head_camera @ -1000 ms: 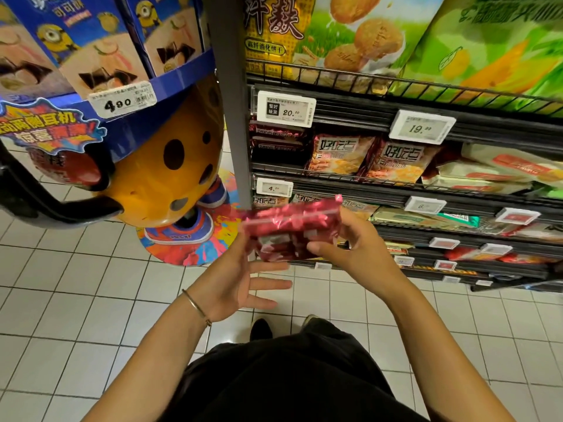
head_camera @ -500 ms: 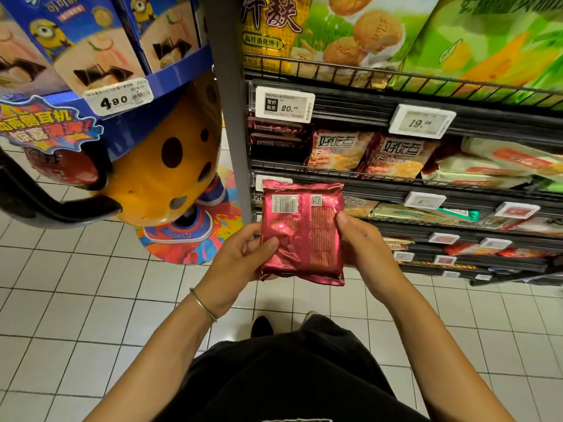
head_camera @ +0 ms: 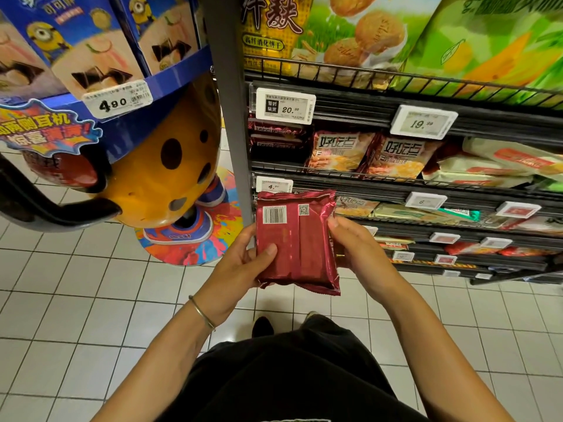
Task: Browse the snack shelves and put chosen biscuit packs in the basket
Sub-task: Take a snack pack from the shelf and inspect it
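One glossy dark-red foil biscuit pack (head_camera: 297, 242) — tipped flat and blurred a second ago — now stands upright at centre, barcode side to the camera. That looks like label-checking, and no basket shows. Counted: one dark wire-railed metal shelf rack (head_camera: 380, 115) from 12 to 3 o'clock; two orange-and-cream snack bags (head_camera: 338, 153) at the pack's 1 o'clock; two hands, left hand (head_camera: 237, 269) gripping its 9 o'clock edge, right hand (head_camera: 362, 254) its 3 o'clock edge.

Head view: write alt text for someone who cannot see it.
A left hand and right hand hold a dark red biscuit pack upright, barcode side toward the camera, before wire snack shelves with price tags. A yellow cartoon display stands at left.
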The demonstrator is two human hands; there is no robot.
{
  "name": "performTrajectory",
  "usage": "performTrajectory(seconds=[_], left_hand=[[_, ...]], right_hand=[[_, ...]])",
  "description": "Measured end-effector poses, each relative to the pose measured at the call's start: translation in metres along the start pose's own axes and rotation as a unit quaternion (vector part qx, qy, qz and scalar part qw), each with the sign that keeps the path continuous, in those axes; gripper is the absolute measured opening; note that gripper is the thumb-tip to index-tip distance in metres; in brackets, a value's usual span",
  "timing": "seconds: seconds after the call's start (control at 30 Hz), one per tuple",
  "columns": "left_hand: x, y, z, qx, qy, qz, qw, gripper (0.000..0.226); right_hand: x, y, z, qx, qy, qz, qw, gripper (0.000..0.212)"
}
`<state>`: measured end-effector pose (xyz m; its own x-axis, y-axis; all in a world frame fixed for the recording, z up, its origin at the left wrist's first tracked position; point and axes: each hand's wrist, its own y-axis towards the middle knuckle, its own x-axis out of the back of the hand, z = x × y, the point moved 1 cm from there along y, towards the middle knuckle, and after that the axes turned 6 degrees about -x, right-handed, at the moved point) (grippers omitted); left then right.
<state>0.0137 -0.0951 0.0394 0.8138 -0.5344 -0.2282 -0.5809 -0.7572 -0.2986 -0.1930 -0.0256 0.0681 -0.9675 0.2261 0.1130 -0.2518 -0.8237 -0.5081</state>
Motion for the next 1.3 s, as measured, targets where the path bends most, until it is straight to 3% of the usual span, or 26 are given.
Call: performTrajectory(seconds=[0.17,0.33,0.4,0.53,0.6,0.8,0.97,1.3], left_hand=[[0.002,0.002,-0.002,-0.032,0.027,-0.004,0.999,0.049],[0.005,0.003,-0.002,-0.053,0.065,-0.023,0.996,0.049],[0.007,0.004,-0.003,-0.061,0.072,-0.032,0.995,0.047],[0.010,0.004,-0.003,-0.060,0.074,-0.032,0.995,0.046],[0.011,0.002,-0.003,-0.056,0.070,-0.024,0.996,0.046],[0.009,-0.001,-0.004,-0.027,0.033,-0.001,0.999,0.041],[0.010,-0.002,-0.007,-0.010,0.015,0.013,1.000,0.034],[0.016,-0.003,-0.015,0.053,-0.042,0.035,0.997,0.039]], right_hand=[[-0.006,0.001,0.003,-0.039,0.047,0.015,0.998,0.062],[-0.005,0.001,0.004,-0.030,0.059,0.021,0.998,0.058],[-0.004,0.002,0.005,-0.016,0.074,0.013,0.997,0.050],[0.002,0.004,0.004,0.028,0.115,-0.055,0.992,0.010],[0.003,0.005,0.004,0.049,0.119,-0.066,0.990,0.005],[0.003,0.005,0.006,0.113,0.091,-0.110,0.983,0.028],[0.004,0.004,0.007,0.151,0.111,-0.143,0.972,0.026],[0.018,0.003,0.014,0.124,0.109,-0.068,0.984,0.044]])
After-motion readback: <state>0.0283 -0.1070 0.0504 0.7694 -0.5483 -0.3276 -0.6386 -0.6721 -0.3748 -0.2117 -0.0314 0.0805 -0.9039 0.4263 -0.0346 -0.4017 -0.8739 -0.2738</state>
